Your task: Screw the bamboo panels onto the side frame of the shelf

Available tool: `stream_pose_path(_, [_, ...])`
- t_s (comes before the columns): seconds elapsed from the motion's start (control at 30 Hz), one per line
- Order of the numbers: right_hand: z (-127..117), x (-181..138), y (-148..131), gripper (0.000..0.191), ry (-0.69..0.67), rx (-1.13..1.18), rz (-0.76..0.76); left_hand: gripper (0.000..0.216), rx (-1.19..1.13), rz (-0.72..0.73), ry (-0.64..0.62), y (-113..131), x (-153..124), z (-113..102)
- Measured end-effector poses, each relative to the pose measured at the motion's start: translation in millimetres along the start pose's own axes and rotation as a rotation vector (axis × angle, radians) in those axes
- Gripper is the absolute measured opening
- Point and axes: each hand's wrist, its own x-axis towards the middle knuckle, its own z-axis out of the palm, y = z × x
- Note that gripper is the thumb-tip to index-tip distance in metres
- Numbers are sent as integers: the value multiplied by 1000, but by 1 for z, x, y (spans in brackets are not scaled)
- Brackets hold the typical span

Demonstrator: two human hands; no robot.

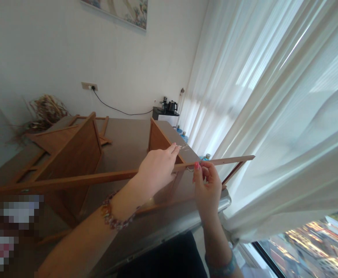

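A long wooden rail [99, 178] crosses in front of me, part of a wooden frame with upright panels. My left hand [157, 168] wraps over the rail, fingers at the top edge of a wooden panel [164, 135] that meets it. Just to the right, my right hand [208, 181] is closed in a pinch at the rail. Between its thumb and fingers is a thin bent metal piece that looks like a hex key [190, 169]; its tip against the rail is too small to make out. Small pale pieces [182, 146] lie on the table beyond my left fingers.
Another wooden panel [76, 154] stands at the left, near a loose wooden frame [55, 137] on the grey table [125, 133]. Dried plants [48, 110] are behind it. A black kettle [172, 106] stands on a small cabinet. White curtains [244, 96] hang along the right.
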Motion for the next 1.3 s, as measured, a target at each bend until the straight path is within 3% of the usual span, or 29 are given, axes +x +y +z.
stream_pose_path(0.2, [-3, 6, -13, 8, -17, -244, -454, 63, -22, -7, 4, 0, 0, 0])
stream_pose_path(0.37, [3, -3, -6, 11, 32, -301, -577, 60, -37, -9, 18, 0, 0, 1])
stream_pose_path(0.83, [30, -28, -3, 6, 122, -20, -186, 55, 39, 22, -19, 0, -1, -2])
stream_pose_path(1.0, [40, -35, 3, 25, 214, 193, 73, 58, 69, 20, -46, 0, -1, -2])
stream_pose_path(1.3, [39, -35, 7, 31, 142, 444, 214, 57, 58, 33, -18, -1, 0, 0])
